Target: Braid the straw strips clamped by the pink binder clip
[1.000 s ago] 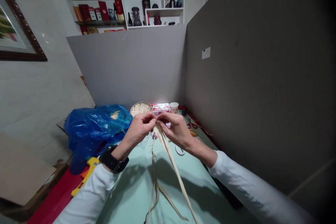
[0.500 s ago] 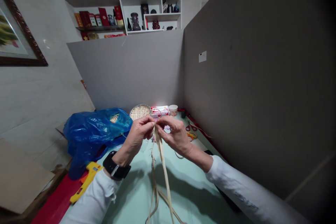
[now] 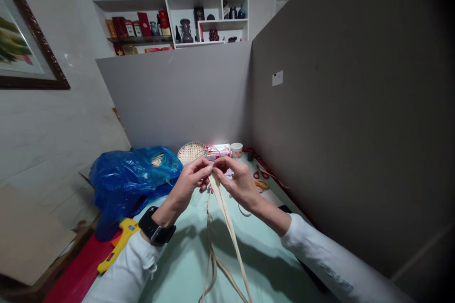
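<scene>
Pale, flat fibre strands (image 3: 227, 218) hang from between my two hands, which meet over the middle of the table. My left hand (image 3: 190, 181), with a black watch on the wrist, pinches the top of the strands between thumb and fingers. Close against it, my right hand (image 3: 240, 183) also pinches them with thumb and forefinger. One strand is broad and light near the fingers. A darker, twisted strand (image 3: 209, 227) drops beside it and splits lower down over the tabletop. The exact point of the grip is partly hidden by my fingers.
A blue plastic bag (image 3: 131, 175) lies at the left, with a yellow glue gun (image 3: 119, 248) in front of it. Behind my hands stand a woven basket (image 3: 192, 151) and a paper cup (image 3: 236, 150). Red-handled scissors (image 3: 261, 174) and orange-handled scissors (image 3: 262, 184) lie right. Grey panels (image 3: 177, 99) enclose the back and right.
The light strand has fanned out wider below my fingers and its lower end has swung to the right. Both hands stay pinched together, and the view has shifted slightly.
</scene>
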The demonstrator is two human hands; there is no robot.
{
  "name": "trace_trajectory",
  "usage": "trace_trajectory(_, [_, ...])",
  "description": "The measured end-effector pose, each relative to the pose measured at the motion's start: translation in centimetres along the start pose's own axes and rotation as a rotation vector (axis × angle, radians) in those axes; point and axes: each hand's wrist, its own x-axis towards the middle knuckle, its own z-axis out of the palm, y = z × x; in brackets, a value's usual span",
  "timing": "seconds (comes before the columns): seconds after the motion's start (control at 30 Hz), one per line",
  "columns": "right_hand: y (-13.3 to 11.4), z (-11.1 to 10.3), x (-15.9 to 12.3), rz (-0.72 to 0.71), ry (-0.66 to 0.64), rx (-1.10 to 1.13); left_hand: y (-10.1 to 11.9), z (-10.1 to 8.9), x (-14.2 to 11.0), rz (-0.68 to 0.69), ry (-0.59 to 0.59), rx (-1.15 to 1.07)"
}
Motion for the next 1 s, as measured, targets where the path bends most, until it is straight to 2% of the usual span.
trace_trajectory(0.13, [-0.1,0.2,-0.1,0.059,-0.063,0.061,-0.5,0.2,0.2,0.061,0.143,0.066])
trace_trajectory(0.2, [-0.1,0.5,-0.1,0.036,-0.041,0.025,-1.0,0.6,0.4,0.086,0.232,0.076])
trace_trajectory(0.37, [-0.3,0.8,-0.3,-0.236,0.096,-0.113,-2.0,1.1,0.9,0.117,0.385,0.066])
trace_trajectory(0.47, [-1.1,0.3,-0.6,-0.369,0.100,-0.111,-2.5,0.7,1.2,0.109,0.454,0.030])
trace_trajectory(0.57, [-2.4,-0.6,-1.2,-0.422,0.083,-0.087,-3.1,0.0,1.7,0.070,0.562,-0.035])
trace_trajectory(0.7, [-4.8,-2.3,-2.6,-0.370,0.120,0.061,-4.0,-1.3,2.9,-0.085,0.724,-0.206])
trace_trajectory(0.83, [-7.3,-4.3,-3.6,-0.285,0.257,0.282,-4.8,-3.4,4.4,-0.215,0.845,-0.433])
trace_trajectory(1.0, [-9.8,-7.5,-3.0,-0.134,0.520,0.438,-5.2,-6.4,5.0,-0.201,0.959,-0.670])
